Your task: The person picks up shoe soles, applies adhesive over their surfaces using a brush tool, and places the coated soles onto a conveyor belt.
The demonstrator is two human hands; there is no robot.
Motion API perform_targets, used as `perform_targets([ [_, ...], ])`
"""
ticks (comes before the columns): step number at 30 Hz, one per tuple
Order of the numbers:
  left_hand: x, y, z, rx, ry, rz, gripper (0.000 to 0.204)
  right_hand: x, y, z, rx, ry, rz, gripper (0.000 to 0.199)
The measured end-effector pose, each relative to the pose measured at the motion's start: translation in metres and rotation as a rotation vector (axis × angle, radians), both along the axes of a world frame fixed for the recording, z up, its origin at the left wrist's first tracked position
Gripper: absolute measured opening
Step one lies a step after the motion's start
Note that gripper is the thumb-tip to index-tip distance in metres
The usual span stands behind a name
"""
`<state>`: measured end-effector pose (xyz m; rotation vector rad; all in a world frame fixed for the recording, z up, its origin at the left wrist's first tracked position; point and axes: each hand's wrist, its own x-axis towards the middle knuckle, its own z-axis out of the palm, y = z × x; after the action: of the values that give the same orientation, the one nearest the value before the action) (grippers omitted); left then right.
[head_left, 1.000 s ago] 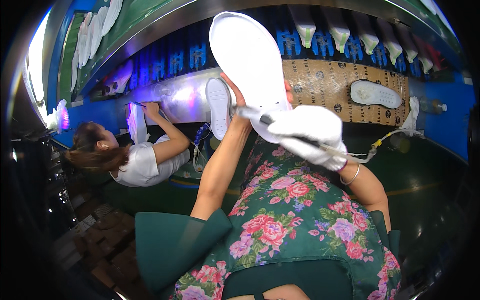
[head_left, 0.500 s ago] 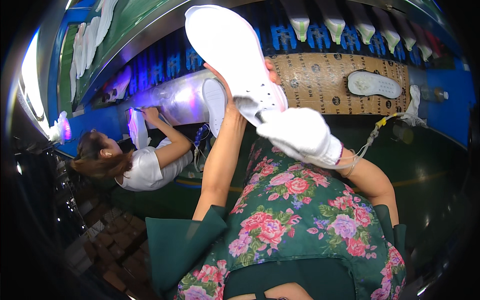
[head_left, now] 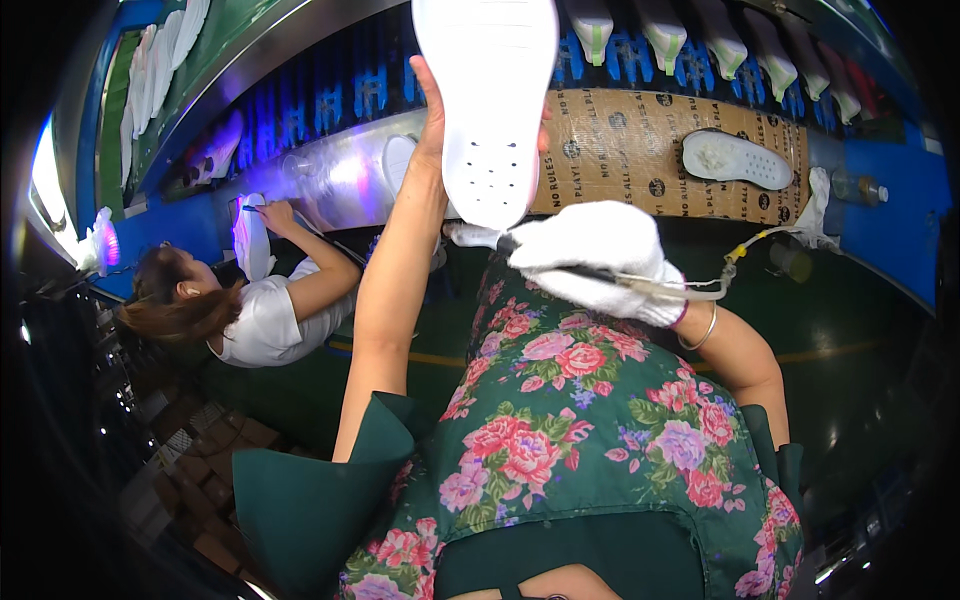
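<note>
A white shoe sole (head_left: 488, 120) with small holes in its heel end stands nearly upright at the top centre, its upper end cut off by the frame. My bare left hand (head_left: 432, 125) grips it from behind, thumb showing on the left edge and fingertips on the right. Just below the heel end, my right hand (head_left: 595, 255), in a white knit glove, is closed around a brush (head_left: 476, 236). The brush has a pale, wet-looking head and a clear tube (head_left: 690, 292) runs from its handle. Brush head and sole appear slightly apart.
Ahead lies printed cardboard (head_left: 610, 150) carrying another white sole (head_left: 737, 160). Light shoe uppers (head_left: 665, 35) hang behind it along blue racks. A plastic bottle (head_left: 858, 187) lies at right. At left, a co-worker (head_left: 275, 320) handles a white shoe part (head_left: 250, 240) by a metal surface (head_left: 330, 190).
The sole has turned from slanting to nearly upright and risen, its heel shifting left. The brush has come away from the heel and now sits below it.
</note>
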<state>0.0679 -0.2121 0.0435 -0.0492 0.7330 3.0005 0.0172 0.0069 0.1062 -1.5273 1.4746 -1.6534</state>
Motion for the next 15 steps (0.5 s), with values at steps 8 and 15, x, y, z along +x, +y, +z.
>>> perform_targets([
  [8,-0.015,-0.006,0.006,-0.010,0.020,-0.207,0.094,0.014,0.001,-0.009,0.105,0.560,-0.106,0.043],
  [15,-0.015,0.002,0.014,-0.559,-0.380,-0.153,0.083,-0.005,0.000,0.012,0.078,0.185,-0.078,0.022],
])
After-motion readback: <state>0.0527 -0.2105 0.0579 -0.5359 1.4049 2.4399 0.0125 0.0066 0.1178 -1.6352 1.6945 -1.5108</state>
